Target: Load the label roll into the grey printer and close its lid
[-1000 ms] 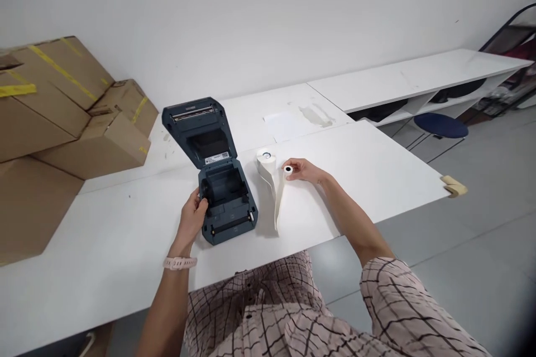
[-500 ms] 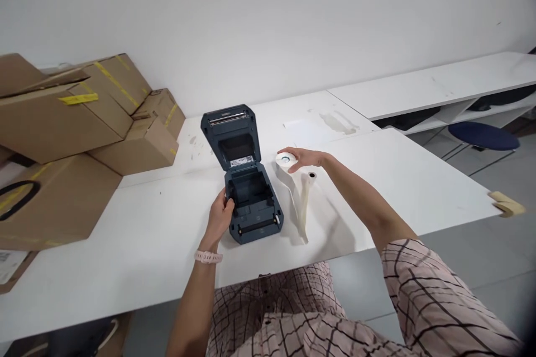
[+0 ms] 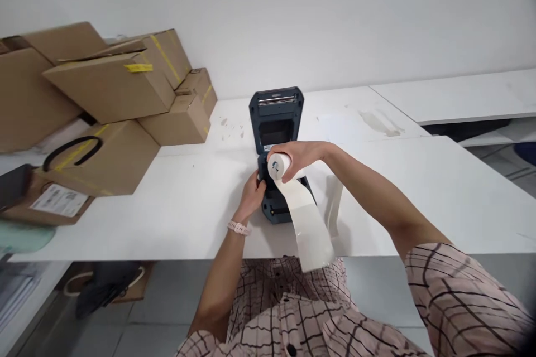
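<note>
A dark blue label printer (image 3: 276, 106) stands on the white table with its lid raised. My left hand (image 3: 252, 196) grips the left side of its base. Above the base, my right hand (image 3: 299, 157) is wrapped round a roll of white labels (image 3: 277, 167), its end face turned toward me. A loose strip (image 3: 310, 228) hangs from the roll across the printer's front and past the table's front edge. The roll and strip hide much of the printer's inside. A second pale strip (image 3: 334, 206) lies on the table right of the printer.
Cardboard boxes (image 3: 121, 89) with yellow tape are piled at the left. A black loop (image 3: 72, 150) rests on one box. The white table (image 3: 402, 195) reaches right to a lower shelf unit. A dark bag (image 3: 104, 284) lies beneath the table at the left.
My right hand has lifted the label roll from the table and brought it left over the printer base, its strip trailing. My left hand stays on the printer. The view has shifted left.
</note>
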Motion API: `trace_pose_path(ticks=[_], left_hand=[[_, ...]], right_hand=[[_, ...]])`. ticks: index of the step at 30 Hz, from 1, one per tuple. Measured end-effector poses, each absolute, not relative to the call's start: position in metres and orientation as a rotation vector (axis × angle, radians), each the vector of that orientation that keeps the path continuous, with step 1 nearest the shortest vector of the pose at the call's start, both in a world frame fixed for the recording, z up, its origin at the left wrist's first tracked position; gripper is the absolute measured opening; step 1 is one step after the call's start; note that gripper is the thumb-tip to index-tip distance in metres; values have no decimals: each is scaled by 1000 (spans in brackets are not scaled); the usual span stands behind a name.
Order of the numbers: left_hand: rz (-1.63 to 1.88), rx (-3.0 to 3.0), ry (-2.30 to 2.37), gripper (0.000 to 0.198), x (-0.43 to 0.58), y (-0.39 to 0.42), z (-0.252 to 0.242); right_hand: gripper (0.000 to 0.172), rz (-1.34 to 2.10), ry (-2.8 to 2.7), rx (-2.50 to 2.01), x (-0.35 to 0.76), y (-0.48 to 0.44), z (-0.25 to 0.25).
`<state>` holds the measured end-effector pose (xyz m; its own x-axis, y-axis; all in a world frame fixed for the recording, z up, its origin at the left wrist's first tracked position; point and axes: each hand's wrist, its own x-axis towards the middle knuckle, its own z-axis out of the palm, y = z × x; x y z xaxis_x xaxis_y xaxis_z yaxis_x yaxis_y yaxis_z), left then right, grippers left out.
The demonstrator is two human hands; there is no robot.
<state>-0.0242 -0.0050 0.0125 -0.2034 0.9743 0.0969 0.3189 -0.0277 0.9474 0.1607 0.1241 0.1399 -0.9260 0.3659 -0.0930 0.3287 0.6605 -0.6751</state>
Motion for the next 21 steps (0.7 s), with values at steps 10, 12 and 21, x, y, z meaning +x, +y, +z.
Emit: trace_pose_path(ticks=[10,12,21], left_hand=[[1247,1352,1595,47,-28,-3,7],[1251,1344,1601,49,-28,-2,5],[1232,1342,1574,53,-27,-7,4]], right_hand=[[70,592,-3182,-973,110,123,102],[70,507,-3170,-997,113,114,97],[49,250,-2809,-706,195,-4,65]])
